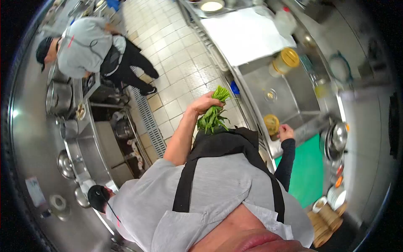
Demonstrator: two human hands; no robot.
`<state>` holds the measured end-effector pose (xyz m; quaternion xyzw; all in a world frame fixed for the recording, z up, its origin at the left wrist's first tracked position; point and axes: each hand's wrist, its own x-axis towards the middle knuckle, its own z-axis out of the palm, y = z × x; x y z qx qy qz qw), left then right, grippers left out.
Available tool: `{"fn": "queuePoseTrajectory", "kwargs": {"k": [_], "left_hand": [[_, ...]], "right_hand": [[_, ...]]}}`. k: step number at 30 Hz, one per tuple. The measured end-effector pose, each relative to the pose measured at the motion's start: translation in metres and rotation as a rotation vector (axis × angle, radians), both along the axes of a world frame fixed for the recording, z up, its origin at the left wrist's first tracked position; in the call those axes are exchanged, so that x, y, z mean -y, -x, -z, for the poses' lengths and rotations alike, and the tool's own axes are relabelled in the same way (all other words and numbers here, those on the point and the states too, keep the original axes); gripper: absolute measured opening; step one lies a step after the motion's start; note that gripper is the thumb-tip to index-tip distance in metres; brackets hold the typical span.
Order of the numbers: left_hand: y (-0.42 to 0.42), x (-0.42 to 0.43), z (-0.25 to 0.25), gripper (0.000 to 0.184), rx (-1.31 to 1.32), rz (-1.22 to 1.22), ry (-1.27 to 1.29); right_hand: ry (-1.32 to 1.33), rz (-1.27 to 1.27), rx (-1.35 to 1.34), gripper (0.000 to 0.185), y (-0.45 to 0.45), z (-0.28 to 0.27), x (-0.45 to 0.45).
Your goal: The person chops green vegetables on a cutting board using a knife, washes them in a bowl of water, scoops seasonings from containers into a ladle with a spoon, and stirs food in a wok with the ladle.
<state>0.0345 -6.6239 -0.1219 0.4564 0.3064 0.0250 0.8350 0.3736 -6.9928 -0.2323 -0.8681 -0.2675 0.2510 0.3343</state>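
Note:
My left hand [205, 103] is closed around a bunch of leafy greens [212, 119], held out in front of my apron above the tiled floor. The cut stems stick out on one side of the fist and the leaves hang down on the other. My right hand [286, 132], at the end of a black sleeve, is at the near edge of the steel sink [289, 92]. Its fingers are curled, and whatever they may hold is hidden. Just beside them is a round yellow lid or container [271, 124]; whether they touch it I cannot tell.
A yellow-lidded tub [285, 61] stands in the sink. White sheeting [247, 33] covers the counter beyond. A green cutting board [308, 170] lies to my right, near metal bowls [337, 136]. Two co-workers, one standing [90, 48] and one capped [99, 198], are at my left.

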Motion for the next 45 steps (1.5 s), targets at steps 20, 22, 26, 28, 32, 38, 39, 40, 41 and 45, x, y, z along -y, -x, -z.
{"fn": "queuePoseTrajectory", "kwargs": {"k": [20, 22, 26, 28, 32, 38, 39, 40, 41, 45], "left_hand": [[0.011, -0.467, -0.031, 0.027, 0.185, -0.690, -0.041], [0.016, -0.505, -0.032, 0.031, 0.197, -0.762, -0.006], [0.027, -0.603, -0.015, 0.034, 0.232, -0.799, 0.007], [0.036, -0.669, -0.001, 0.030, 0.240, -0.750, 0.001], [0.034, -0.811, 0.003, 0.030, 0.305, -0.682, 0.066], [0.016, -1.016, -0.024, 0.033, 0.356, -0.567, 0.082], [0.012, -1.050, -0.028, 0.032, 0.395, -0.538, 0.088], [0.005, -1.081, -0.034, 0.031, 0.386, -0.518, 0.008], [0.002, -1.111, -0.032, 0.031, 0.396, -0.520, 0.020], [-0.008, -1.240, -0.019, 0.031, 0.412, -0.477, 0.046]], "right_hand": [[-0.227, -0.816, -0.025, 0.019, 0.007, -0.088, -0.796], [-0.322, -0.919, 0.021, 0.021, 0.018, -0.122, -0.886], [-0.371, -1.065, 0.030, 0.025, 0.048, -0.157, -1.027], [-0.337, -1.076, -0.058, 0.023, 0.066, -0.142, -1.084], [-0.185, -0.941, -0.368, 0.021, 0.092, -0.086, -1.161], [-0.083, -0.766, -0.616, 0.020, 0.109, -0.122, -1.282], [-0.101, -0.723, -0.670, 0.020, 0.108, -0.130, -1.312], [-0.117, -0.681, -0.726, 0.019, 0.107, -0.137, -1.343], [-0.185, -0.649, -0.750, 0.019, 0.107, -0.141, -1.376], [-0.336, -0.490, -0.813, 0.023, 0.114, -0.150, -1.538]]}}
